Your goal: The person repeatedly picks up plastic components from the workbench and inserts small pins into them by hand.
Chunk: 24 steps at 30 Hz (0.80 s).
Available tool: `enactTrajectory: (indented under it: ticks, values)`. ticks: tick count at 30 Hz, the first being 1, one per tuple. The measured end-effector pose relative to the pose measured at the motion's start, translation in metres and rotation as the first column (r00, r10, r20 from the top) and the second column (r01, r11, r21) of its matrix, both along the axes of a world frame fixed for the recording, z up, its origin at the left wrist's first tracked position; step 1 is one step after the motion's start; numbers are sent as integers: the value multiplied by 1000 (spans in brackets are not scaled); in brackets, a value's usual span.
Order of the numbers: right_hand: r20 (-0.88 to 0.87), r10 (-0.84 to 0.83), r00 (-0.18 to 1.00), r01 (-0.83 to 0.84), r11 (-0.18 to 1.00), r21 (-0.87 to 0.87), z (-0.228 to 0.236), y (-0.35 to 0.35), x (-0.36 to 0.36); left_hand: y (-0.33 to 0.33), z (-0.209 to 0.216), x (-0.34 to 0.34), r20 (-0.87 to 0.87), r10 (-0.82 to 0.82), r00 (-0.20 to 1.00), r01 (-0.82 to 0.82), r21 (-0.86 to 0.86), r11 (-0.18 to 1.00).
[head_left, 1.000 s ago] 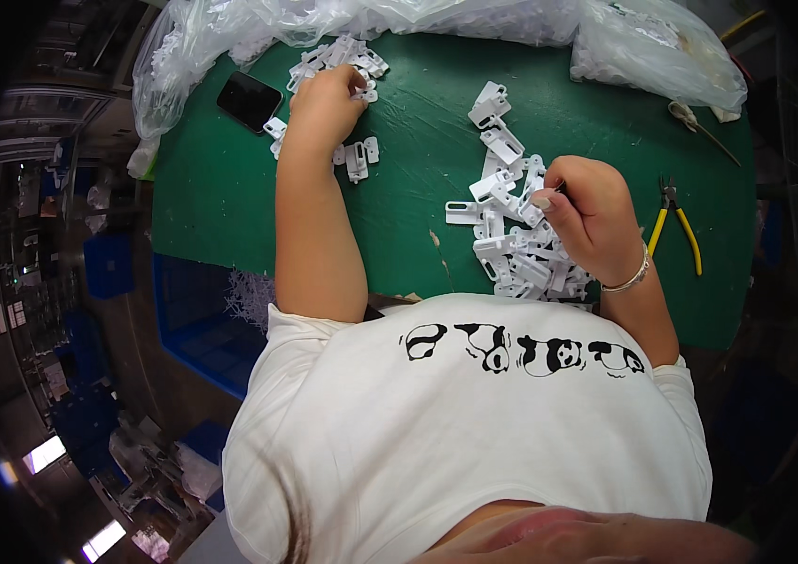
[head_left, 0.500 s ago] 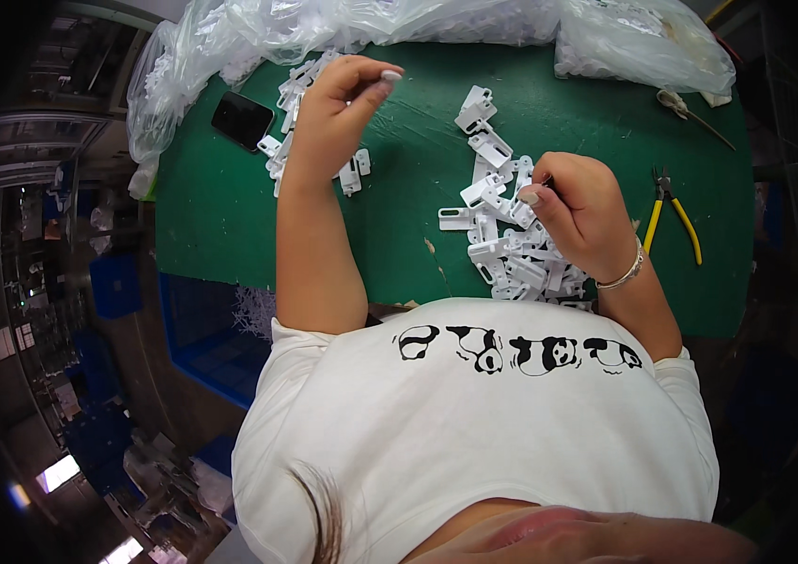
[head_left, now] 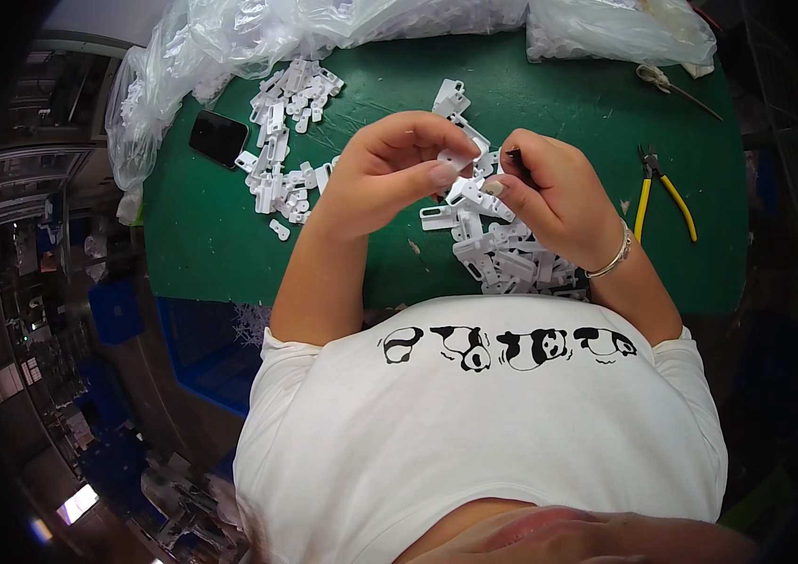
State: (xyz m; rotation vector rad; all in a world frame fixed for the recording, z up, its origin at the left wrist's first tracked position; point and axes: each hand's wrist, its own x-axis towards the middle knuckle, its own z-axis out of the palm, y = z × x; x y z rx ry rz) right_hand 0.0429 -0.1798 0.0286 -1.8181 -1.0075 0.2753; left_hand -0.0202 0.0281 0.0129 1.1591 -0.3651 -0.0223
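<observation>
My left hand (head_left: 378,179) is closed with thumb and fingers on a small white plastic part (head_left: 455,158), above the upper half of the right-hand heap. My right hand (head_left: 568,197) is closed just to the right of it, around a small dark object (head_left: 515,157); most of this is hidden in the fist, so its kind does not show. Below both hands lies a heap of white slotted plastic parts (head_left: 516,268). Farther left, a second heap of smaller and larger white parts (head_left: 272,179) spreads over the green tabletop (head_left: 371,80).
Clear plastic bags full of white pieces (head_left: 324,23) line the table's far edge. A black phone (head_left: 219,138) lies at the left. Yellow-handled cutters (head_left: 651,188) and a thin pointed tool (head_left: 672,86) rest at the right. A blue crate (head_left: 197,352) stands below the table's left side.
My left hand has come right and nearer from over the left heap and now holds a white part beside my right hand. My right hand has shifted slightly up and left.
</observation>
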Motion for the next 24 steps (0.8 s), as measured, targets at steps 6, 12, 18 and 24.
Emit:
enactTrajectory:
  ticks: [6, 12, 18, 24]
  values:
    - [-18, 12, 1000, -12, 1000, 14, -1, 1, 1, -13, 4, -4, -200, 24, 980, -18, 31, 999]
    - [25, 47, 999, -47, 999, -18, -5, 1, 3, -9, 6, -3, -271, -14, 963, 6, -31, 1000]
    - [7, 66, 998, -66, 997, -36, -4, 0, 2, -10, 6, -5, -256, 10, 967, -16, -23, 1000]
    - [114, 124, 986, -116, 991, -73, -6, -1, 4, -10, 4, -5, -278, 18, 960, -19, 1, 1000]
